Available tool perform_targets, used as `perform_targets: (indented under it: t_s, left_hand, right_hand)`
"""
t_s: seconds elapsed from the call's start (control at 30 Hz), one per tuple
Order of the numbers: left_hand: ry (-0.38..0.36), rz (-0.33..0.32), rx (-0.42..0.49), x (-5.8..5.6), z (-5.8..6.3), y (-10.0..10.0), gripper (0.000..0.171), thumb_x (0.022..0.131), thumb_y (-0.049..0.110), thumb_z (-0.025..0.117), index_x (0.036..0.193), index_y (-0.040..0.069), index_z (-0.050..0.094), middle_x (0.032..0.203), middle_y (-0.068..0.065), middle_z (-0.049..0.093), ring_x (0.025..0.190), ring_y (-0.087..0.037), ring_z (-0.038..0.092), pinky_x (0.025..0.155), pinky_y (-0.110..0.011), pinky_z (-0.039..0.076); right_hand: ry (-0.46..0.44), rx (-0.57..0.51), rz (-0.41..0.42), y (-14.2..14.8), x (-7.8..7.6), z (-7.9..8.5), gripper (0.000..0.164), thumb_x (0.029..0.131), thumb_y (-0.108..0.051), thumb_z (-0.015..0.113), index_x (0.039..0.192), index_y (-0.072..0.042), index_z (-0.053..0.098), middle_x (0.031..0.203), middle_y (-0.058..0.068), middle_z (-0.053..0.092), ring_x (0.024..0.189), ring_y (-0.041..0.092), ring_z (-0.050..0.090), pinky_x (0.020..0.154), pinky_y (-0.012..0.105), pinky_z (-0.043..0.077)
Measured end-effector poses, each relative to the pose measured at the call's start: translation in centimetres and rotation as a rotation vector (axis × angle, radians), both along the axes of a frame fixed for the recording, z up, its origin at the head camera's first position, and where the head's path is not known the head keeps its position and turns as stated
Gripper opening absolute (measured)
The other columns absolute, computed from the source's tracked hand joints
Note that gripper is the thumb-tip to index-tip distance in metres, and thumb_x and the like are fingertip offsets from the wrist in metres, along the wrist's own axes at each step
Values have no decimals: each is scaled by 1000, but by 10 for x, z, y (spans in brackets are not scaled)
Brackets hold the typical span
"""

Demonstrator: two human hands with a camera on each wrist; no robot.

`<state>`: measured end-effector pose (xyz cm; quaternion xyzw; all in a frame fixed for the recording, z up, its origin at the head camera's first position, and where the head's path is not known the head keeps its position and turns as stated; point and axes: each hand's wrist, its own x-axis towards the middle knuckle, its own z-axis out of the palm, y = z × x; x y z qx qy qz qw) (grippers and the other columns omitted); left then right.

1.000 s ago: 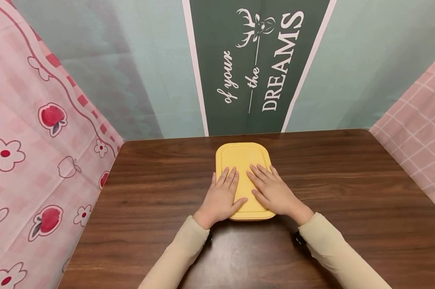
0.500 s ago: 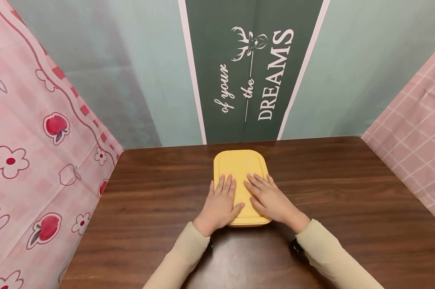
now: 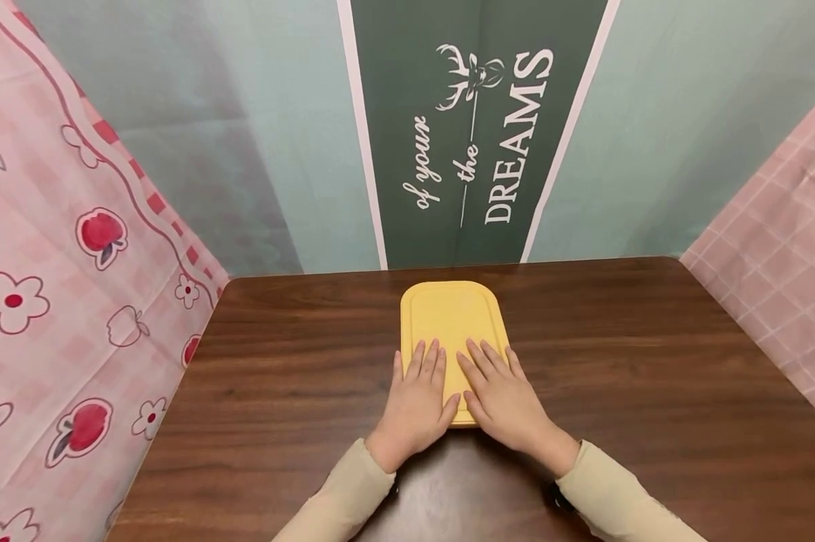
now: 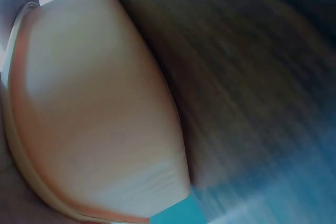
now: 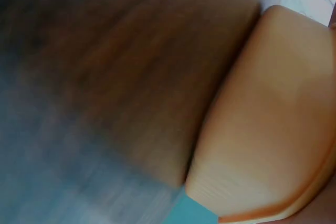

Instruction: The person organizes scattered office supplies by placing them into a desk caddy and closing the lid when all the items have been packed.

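A yellow lidded box stands on the brown wooden table, its long side running away from me. My left hand rests flat on the near left part of the lid, fingers straight and pointing away. On the near right part lies my right hand, its fingers stretched out the same way. The two thumbs come close together near the front edge. Both wrist views show the smooth side wall of the box beneath the lid's rim. The palms cover the front corners in the head view.
Behind the table hangs a green cloth with white lettering. A pink cloth with apples and flowers borders the left side, and a pink checked cloth borders the right. Dark wood extends on both sides of the box.
Both hands have slid back along the lid toward its near edge, and the thumbs have come closer together. The box stays in place while the head view has tilted slightly.
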<state>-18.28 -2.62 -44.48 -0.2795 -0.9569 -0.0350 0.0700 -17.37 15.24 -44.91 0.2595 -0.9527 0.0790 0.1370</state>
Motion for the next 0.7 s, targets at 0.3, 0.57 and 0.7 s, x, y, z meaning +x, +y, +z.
perform_targets:
  t_s: [0.3, 0.57, 0.7]
  left_hand:
    - [27, -5, 6, 0, -3, -1, 64, 97, 45, 39, 145, 1, 36, 152, -13, 28, 140, -31, 21, 108, -58, 18]
    - [-87, -39, 16, -8, 3, -2, 71, 98, 54, 31, 145, 1, 34, 153, -15, 23, 141, -32, 18, 108, -58, 19]
    - [-107, -63, 37, -17, 8, -8, 74, 96, 58, 35, 146, 4, 34, 154, -14, 23, 140, -35, 19, 108, -58, 20]
  right_hand:
    - [38, -10, -3, 0, 0, -6, 50, 92, -27, 49, 135, -1, 51, 144, 19, 40, 133, 38, 34, 106, 59, 20]
    - [-75, -53, 16, 7, -8, 0, 52, 91, -28, 56, 135, -1, 50, 144, 20, 39, 133, 39, 34, 106, 61, 19]
    - [-113, -114, 35, 12, -14, 7, 53, 90, -28, 61, 134, 0, 51, 143, 24, 39, 131, 41, 35, 104, 63, 22]
